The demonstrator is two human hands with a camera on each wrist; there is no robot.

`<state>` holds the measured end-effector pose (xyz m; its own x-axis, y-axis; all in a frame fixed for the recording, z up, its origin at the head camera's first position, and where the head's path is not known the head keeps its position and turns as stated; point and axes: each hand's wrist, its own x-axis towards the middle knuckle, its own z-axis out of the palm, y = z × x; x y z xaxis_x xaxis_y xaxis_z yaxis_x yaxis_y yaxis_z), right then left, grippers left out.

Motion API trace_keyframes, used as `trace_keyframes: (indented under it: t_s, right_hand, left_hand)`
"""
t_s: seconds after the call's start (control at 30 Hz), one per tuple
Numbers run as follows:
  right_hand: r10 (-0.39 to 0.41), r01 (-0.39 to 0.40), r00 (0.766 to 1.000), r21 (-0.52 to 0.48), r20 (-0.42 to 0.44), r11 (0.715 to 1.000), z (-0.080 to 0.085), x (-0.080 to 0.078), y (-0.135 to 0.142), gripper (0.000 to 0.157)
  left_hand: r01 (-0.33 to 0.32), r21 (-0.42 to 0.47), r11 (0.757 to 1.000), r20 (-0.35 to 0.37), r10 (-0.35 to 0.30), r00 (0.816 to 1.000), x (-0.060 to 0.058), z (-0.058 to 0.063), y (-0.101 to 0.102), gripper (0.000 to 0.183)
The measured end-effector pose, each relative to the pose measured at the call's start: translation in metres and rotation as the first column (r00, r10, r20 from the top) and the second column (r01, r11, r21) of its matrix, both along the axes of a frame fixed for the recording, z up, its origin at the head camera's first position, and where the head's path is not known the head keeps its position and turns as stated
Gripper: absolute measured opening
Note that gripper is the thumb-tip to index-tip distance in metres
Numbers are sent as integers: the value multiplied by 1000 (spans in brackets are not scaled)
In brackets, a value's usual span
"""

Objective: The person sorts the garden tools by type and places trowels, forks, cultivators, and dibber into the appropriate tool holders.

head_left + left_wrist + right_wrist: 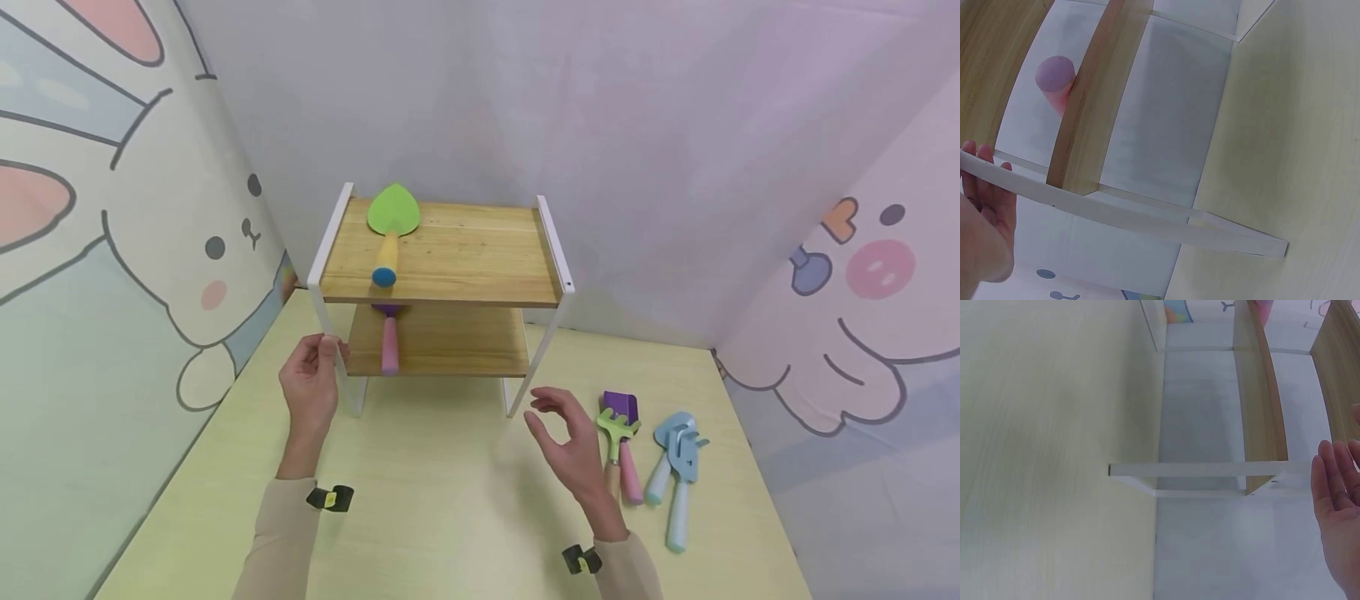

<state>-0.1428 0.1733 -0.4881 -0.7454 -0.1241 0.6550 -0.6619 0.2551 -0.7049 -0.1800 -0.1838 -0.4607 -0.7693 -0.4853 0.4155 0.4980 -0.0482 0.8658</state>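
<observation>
A two-tier rack with wooden shelves (480,258) and a white frame stands at the back of the table. My left hand (311,379) holds its left front leg; in the left wrist view the fingers (999,194) pass behind the white bar (1116,215). Off the right front leg, my right hand (570,446) is held with fingers spread from the thumb and nothing in it. A green toy trowel (393,211) with a yellow handle lies on the top shelf. On the lower shelf, a pink handle (390,346) sticks forward, its purple head mostly hidden.
On the table to the right lie a purple toy shovel (621,404) with a pink handle, a green toy rake (617,427) across it, and blue toy garden tools (681,454) overlapping each other. Cloth walls with cartoon animals (217,250) border the table.
</observation>
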Motion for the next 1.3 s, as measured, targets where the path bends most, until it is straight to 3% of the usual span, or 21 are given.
trace_keyframes:
  t_s: [0.1, 0.27, 0.8, 1.1, 1.3]
  right_hand:
    - [-11, 11, 1000, 0, -8, 1000, -1, 3, 5, 42]
    - [-30, 30, 1000, -10, 8, 999, 13, 16, 8, 37]
    - [-116, 116, 988, 14, 106, 993, -3, 31, 38, 38]
    - [-237, 221, 959, 112, 157, 969, -13, 44, 57, 37]
    - [-320, 300, 916, 113, 244, 947, -22, 50, 66, 37]
  left_hand:
    - [9, 4, 1000, -12, -9, 1000, 0, 0, 0, 25]
    - [2, -6, 1000, -7, -2, 1000, 0, -1, 0, 25]
    - [-2, -8, 1000, -3, 2, 1000, 3, 0, 0, 24]
    - [-19, -20, 1000, 37, 20, 999, 3, 3, 1, 22]
    - [-5, -14, 1000, 29, 5, 1000, 9, 15, 6, 25]
